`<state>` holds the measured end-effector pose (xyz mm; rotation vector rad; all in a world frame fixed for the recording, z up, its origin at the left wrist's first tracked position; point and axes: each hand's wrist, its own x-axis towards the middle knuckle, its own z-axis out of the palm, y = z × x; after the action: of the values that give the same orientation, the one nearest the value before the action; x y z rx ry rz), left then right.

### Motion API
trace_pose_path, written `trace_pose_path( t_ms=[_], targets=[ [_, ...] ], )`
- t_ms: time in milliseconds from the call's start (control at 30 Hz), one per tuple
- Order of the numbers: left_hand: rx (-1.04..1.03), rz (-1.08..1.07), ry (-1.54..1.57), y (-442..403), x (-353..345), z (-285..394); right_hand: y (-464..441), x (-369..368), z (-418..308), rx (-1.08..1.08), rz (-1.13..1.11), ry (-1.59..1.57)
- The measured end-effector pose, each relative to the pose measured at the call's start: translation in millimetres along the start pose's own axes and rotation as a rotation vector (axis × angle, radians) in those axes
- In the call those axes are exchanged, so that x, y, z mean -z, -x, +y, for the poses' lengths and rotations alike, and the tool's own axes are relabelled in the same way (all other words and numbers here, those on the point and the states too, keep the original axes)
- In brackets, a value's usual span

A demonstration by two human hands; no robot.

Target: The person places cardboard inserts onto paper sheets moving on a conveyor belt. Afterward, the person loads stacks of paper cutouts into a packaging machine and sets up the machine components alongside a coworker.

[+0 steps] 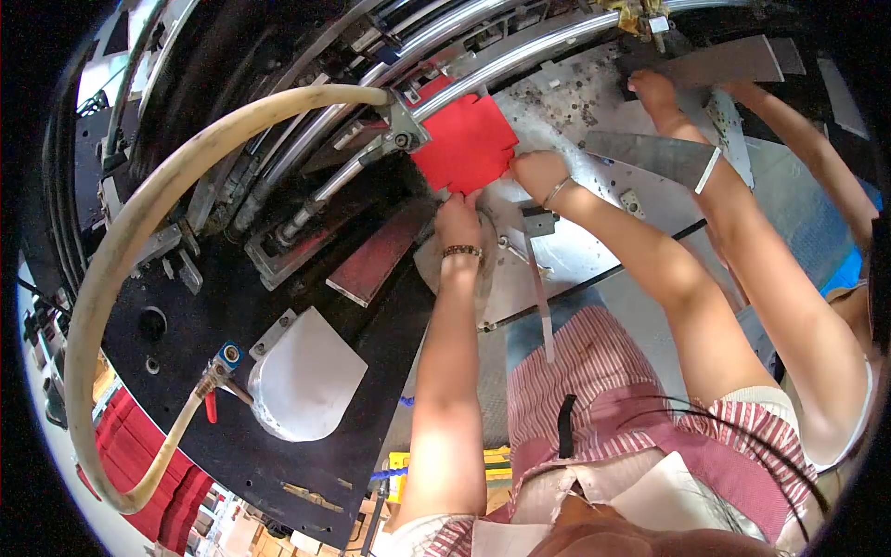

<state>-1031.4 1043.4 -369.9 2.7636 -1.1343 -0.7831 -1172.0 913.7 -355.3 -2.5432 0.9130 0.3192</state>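
A flat red piece (467, 141) with notched edges lies under the metal rods of a machine. My left hand (458, 223), with a beaded bracelet at the wrist, is closed on the lower edge of the red piece. At its right edge my right hand (540, 174), with a thin bangle, is also closed on it. The fingertips of both hands are partly hidden by the hands themselves.
A co-worker's hand (652, 91) reaches in at the upper right, beside a clear plate (654, 160). A thick beige hose (102, 251) curves down the left to a valve (223, 364). A white rounded plate (306, 376) sits on the black surface (186, 408). Metal rods (520, 63) cross above.
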Motion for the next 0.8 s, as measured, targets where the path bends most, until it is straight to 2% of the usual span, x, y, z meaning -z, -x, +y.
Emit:
trace_pose_path(
  t_ms=[100, 267, 367, 533, 600, 700, 800],
  targets=[
    [-0.079, 0.02, 0.023, 9.3, 1.2, -3.4, 7.0, -12.9, 4.7, 0.05, 0.025, -0.009],
    [-0.031, 0.008, 0.054, 14.9, 7.3, 5.6, 4.4, -36.2, 9.5, 0.083, 0.054, 0.033],
    [-0.025, -0.006, 0.07, 14.2, 5.0, 7.7, 4.0, -36.8, 10.0, 0.047, 0.067, -0.012],
    [-0.091, 0.032, 0.161, 9.6, -7.9, 1.0, -2.7, -28.4, 15.0, -0.095, -0.095, -0.121],
    [-0.022, -0.063, 0.146, 6.9, -10.9, 4.2, -8.7, -37.1, 15.8, -0.105, -0.124, -0.13],
    [0.087, -0.054, 0.07, -5.5, -21.0, 10.4, -23.7, -49.6, 17.6, -0.107, -0.153, -0.051],
    [0.042, -0.042, 0.087, -6.5, -23.9, 8.3, -18.7, -46.1, 15.0, -0.078, -0.132, -0.059]
  ],
)
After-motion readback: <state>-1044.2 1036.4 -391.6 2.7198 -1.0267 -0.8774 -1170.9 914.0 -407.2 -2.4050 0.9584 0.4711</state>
